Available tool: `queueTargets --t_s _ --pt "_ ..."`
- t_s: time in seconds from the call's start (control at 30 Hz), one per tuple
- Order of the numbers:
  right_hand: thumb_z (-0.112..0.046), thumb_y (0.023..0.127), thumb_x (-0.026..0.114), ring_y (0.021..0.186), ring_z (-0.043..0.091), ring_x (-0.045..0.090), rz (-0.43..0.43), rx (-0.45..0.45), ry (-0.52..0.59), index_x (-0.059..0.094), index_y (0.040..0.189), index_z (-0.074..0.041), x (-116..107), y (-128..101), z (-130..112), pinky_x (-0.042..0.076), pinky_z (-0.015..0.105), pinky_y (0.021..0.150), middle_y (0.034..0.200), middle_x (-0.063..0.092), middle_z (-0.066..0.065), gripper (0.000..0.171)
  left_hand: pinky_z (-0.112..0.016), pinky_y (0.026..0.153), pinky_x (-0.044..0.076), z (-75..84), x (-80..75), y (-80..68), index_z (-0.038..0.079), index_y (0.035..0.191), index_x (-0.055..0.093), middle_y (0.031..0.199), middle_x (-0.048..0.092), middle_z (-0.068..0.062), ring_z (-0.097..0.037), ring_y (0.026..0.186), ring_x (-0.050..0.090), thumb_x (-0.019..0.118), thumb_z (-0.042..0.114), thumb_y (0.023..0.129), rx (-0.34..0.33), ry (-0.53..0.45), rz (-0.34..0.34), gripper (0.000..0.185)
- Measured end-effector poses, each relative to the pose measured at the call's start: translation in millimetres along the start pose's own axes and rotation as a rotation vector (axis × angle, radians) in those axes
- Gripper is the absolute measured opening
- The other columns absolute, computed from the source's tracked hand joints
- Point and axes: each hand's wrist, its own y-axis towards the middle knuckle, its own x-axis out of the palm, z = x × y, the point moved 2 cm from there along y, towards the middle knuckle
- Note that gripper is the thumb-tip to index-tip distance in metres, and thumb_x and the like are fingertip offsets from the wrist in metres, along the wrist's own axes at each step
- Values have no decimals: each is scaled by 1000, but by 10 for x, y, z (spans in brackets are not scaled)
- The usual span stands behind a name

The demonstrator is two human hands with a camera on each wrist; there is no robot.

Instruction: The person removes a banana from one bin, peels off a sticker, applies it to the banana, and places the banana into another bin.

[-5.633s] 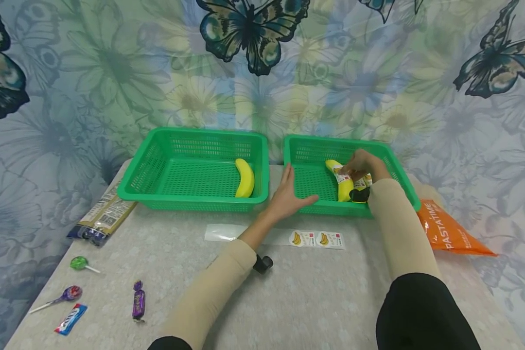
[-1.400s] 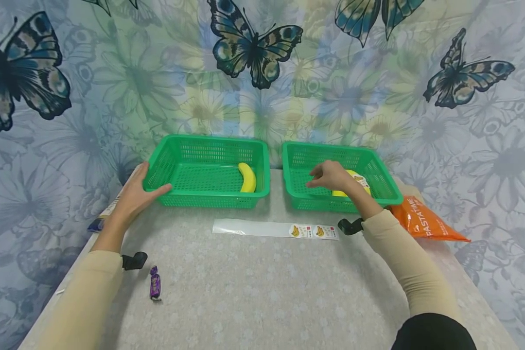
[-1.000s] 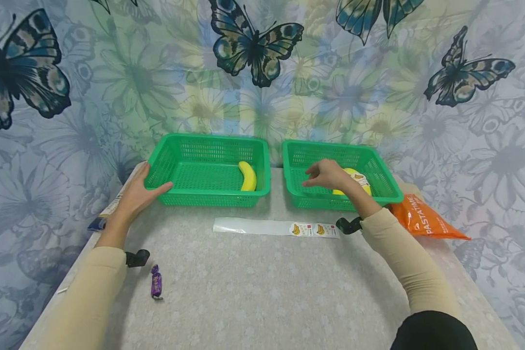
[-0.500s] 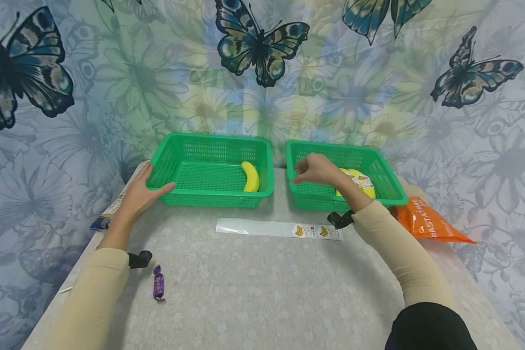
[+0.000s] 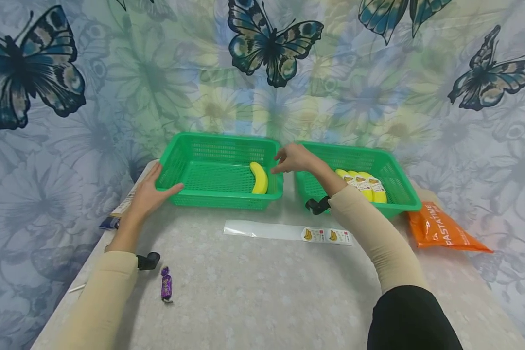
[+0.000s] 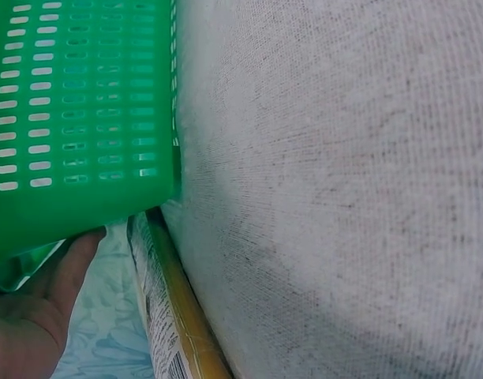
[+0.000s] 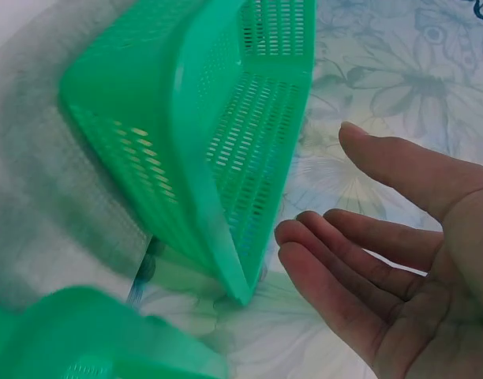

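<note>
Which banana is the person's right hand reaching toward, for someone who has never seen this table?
Find the two green baskets at the table's far edge and take the left basket. The banana lies alone against its right wall, plain yellow, unlike the labelled bananas in the right basket.

The green basket point(image 6: 84, 110) fills the upper left, its slotted wall standing on the pale cloth-covered table point(image 6: 336, 174). The left hand point(image 6: 32, 316) touches the basket's lower corner with its thumb. A flat printed packet point(image 6: 166, 316) lies just beside it.
</note>
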Motion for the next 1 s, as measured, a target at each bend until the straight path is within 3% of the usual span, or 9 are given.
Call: queueTargets --t_s 0.37,0.6,0.83,1.0 --pt "-36 86 74 98 29 71 -19 17 39 62 130 -5 41 481 -137 58 34 86 117 71 15 55 -78 107 14 -2 -23 -27 20 157 -1 166 -7 -1 -51 147 2 58 66 86 -7 -28 12 104" --pt "-36 85 75 93 25 73 -31 63 -15 62 129 -4 96 676 -99 58 30 84 110 73 14 57 -79 106 14 -3 11 -20 22 157 -1 166 -5 -3 -54 145 5 59 66 86 -3 -27 23 103" --pt "-31 88 72 104 29 70 -98 107 15 56 135 1 238 896 -79 58 33 87 132 62 17 59 -79 106 15 -24 -3 -60 20 158 3 166 -3 -1 -53 146 7 60 63 87 10 -25 53 101" --pt "-30 89 72 105 30 69 -104 128 -18 59 131 2 266 1009 -60 58 36 90 135 60 18 54 -78 107 15 -23 9 -35 20 158 5 166 -1 0 -53 146 8 61 60 87 24 -45 67 99"
